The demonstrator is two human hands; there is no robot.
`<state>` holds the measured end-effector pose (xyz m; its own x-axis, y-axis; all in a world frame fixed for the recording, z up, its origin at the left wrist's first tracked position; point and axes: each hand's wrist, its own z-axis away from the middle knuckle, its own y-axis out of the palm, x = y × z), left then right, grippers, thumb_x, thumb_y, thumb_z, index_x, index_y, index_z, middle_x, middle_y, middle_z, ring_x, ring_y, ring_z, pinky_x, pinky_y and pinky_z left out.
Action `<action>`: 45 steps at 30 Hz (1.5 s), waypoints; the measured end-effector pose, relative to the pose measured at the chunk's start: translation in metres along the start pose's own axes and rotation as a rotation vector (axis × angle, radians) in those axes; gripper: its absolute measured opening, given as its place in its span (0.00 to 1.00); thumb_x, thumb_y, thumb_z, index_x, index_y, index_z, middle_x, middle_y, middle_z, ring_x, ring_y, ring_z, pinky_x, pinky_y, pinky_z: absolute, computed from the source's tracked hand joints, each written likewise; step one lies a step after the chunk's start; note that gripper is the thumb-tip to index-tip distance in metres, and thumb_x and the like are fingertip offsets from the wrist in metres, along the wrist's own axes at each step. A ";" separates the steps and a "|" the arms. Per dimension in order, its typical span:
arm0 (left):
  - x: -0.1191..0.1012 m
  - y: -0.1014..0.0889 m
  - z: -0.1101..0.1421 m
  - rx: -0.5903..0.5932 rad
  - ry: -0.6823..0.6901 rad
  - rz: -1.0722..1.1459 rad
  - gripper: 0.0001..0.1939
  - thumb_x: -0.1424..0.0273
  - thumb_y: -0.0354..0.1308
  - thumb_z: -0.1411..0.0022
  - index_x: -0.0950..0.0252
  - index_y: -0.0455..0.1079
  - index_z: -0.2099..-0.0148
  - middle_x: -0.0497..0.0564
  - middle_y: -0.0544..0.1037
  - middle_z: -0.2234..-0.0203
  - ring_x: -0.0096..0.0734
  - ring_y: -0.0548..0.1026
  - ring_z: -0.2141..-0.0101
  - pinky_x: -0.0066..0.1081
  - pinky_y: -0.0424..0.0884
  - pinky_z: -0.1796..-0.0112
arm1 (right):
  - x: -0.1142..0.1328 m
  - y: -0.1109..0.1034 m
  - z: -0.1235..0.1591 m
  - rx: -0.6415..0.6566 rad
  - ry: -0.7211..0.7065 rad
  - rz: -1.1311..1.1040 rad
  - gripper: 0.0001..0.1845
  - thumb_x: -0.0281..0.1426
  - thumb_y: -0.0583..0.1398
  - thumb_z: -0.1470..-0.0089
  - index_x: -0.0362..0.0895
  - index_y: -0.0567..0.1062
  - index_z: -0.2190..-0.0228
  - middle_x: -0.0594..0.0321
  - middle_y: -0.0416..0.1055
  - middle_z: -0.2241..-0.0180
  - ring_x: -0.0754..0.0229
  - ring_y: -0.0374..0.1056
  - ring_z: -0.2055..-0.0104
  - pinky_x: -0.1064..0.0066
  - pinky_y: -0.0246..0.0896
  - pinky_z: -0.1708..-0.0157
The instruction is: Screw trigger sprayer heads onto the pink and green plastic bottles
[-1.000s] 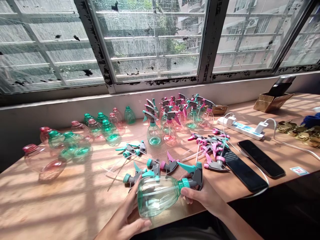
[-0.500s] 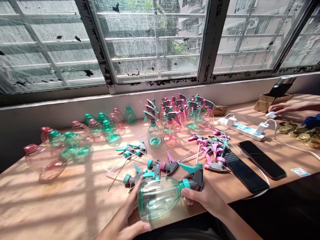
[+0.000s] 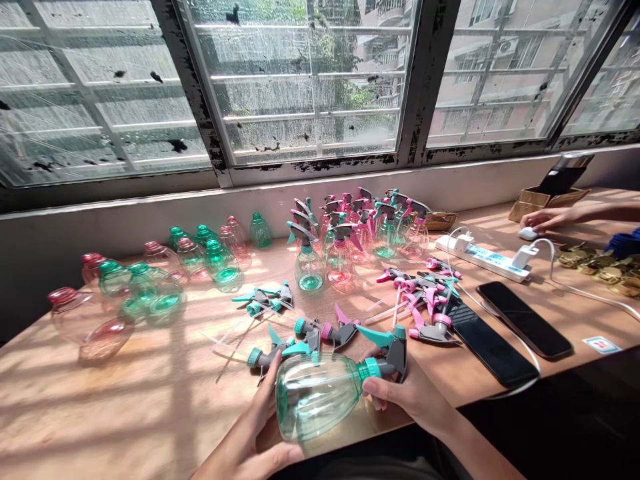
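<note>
A clear green spray bottle [image 3: 320, 397] lies on its side in my two hands, above the table's front edge. Its teal-and-grey trigger head [image 3: 393, 353] points right and sits on the neck. My left hand [image 3: 260, 427] is curved around the base, thumb below and fingers behind. At the teal collar, my right hand [image 3: 400, 390] is closed, the thumb pressed on it; some fingers are hidden behind. Just beyond the bottle are loose spray heads, among them a teal one [image 3: 260, 358] and a pink one [image 3: 343, 330].
Headless bottles [image 3: 215, 263] stand at the left; bottles with heads [image 3: 345, 260] stand by the wall. A pile of pink heads [image 3: 425, 297] lies beside two phones [image 3: 525, 317]. Right of them are a power strip [image 3: 483, 257] and another person's hand [image 3: 550, 219] on a white mouse [image 3: 527, 233].
Another person's hand has come in at the right and shifted the white mouse leftward. My hands and the bottle have hardly moved.
</note>
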<state>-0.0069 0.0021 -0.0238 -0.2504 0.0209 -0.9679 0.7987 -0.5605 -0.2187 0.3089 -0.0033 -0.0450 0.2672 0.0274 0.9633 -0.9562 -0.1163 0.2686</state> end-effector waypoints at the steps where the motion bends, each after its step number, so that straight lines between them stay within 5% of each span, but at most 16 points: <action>1: 0.003 -0.001 0.000 -0.009 0.003 -0.011 0.49 0.53 0.66 0.32 0.41 0.40 0.21 0.38 0.40 0.20 0.51 0.37 0.22 0.50 0.38 0.26 | 0.001 0.000 0.000 -0.001 0.001 0.004 0.27 0.49 0.77 0.53 0.45 0.76 0.63 0.70 0.73 0.80 0.65 0.65 0.80 0.71 0.67 0.77; 8: 0.012 -0.002 -0.002 0.043 0.136 -0.021 0.37 0.54 0.50 0.22 0.37 0.35 0.21 0.39 0.44 0.20 0.47 0.45 0.23 0.49 0.45 0.27 | -0.002 -0.001 -0.001 -0.005 -0.011 0.015 0.26 0.48 0.77 0.52 0.44 0.76 0.63 0.72 0.72 0.81 0.65 0.65 0.80 0.70 0.67 0.77; 12: 0.008 0.000 -0.002 0.048 0.096 0.061 0.45 0.54 0.57 0.25 0.39 0.31 0.21 0.42 0.44 0.20 0.50 0.47 0.23 0.50 0.51 0.28 | -0.004 -0.001 -0.001 -0.010 -0.016 0.001 0.26 0.47 0.77 0.52 0.45 0.76 0.62 0.72 0.72 0.81 0.64 0.66 0.80 0.70 0.69 0.77; 16: 0.007 -0.001 -0.001 0.011 0.019 0.000 0.48 0.53 0.65 0.30 0.39 0.39 0.21 0.39 0.42 0.20 0.51 0.43 0.23 0.48 0.47 0.27 | -0.003 -0.001 -0.001 0.002 -0.013 0.017 0.26 0.48 0.77 0.52 0.45 0.76 0.63 0.71 0.73 0.80 0.64 0.66 0.80 0.70 0.69 0.77; 20: 0.008 -0.004 0.000 0.000 0.078 -0.055 0.42 0.55 0.58 0.25 0.38 0.37 0.21 0.35 0.39 0.20 0.48 0.36 0.22 0.47 0.44 0.27 | -0.003 -0.001 -0.001 0.001 -0.026 0.011 0.25 0.47 0.77 0.52 0.45 0.76 0.62 0.72 0.73 0.81 0.63 0.67 0.80 0.70 0.68 0.77; 23: 0.009 -0.004 0.000 0.022 0.124 -0.028 0.38 0.56 0.51 0.21 0.37 0.32 0.21 0.36 0.40 0.20 0.46 0.39 0.23 0.45 0.50 0.27 | -0.005 -0.002 -0.001 -0.005 -0.032 -0.002 0.26 0.46 0.77 0.52 0.46 0.75 0.62 0.72 0.73 0.80 0.63 0.68 0.80 0.71 0.68 0.78; 27: 0.007 -0.002 0.000 0.025 0.108 0.008 0.39 0.55 0.54 0.23 0.38 0.35 0.21 0.37 0.43 0.20 0.48 0.42 0.23 0.45 0.52 0.27 | -0.007 -0.002 -0.001 -0.007 -0.026 -0.011 0.26 0.47 0.77 0.51 0.45 0.75 0.62 0.72 0.74 0.80 0.65 0.67 0.80 0.71 0.68 0.78; 34: 0.003 -0.001 -0.001 -0.018 -0.012 0.026 0.48 0.53 0.66 0.32 0.42 0.42 0.21 0.39 0.44 0.20 0.52 0.36 0.22 0.49 0.39 0.26 | -0.004 -0.002 -0.001 0.012 -0.023 -0.007 0.25 0.47 0.77 0.51 0.45 0.75 0.63 0.70 0.75 0.80 0.65 0.68 0.80 0.71 0.69 0.78; 40: -0.003 0.003 -0.007 0.015 0.090 0.103 0.46 0.54 0.58 0.26 0.46 0.33 0.20 0.45 0.40 0.20 0.54 0.40 0.23 0.51 0.45 0.27 | -0.004 -0.001 0.000 -0.001 -0.014 -0.032 0.26 0.46 0.77 0.51 0.45 0.75 0.61 0.70 0.77 0.78 0.64 0.69 0.80 0.71 0.68 0.77; 45: 0.005 0.003 -0.004 0.042 0.069 0.219 0.49 0.58 0.64 0.28 0.38 0.32 0.21 0.41 0.45 0.20 0.50 0.36 0.23 0.49 0.54 0.28 | 0.000 0.000 -0.001 0.015 -0.015 -0.011 0.27 0.48 0.77 0.52 0.45 0.74 0.62 0.70 0.75 0.80 0.65 0.68 0.80 0.71 0.68 0.77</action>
<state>-0.0034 0.0033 -0.0298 -0.0349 -0.0492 -0.9982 0.8060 -0.5919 0.0010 0.3091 -0.0021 -0.0449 0.2794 0.0138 0.9601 -0.9513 -0.1313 0.2788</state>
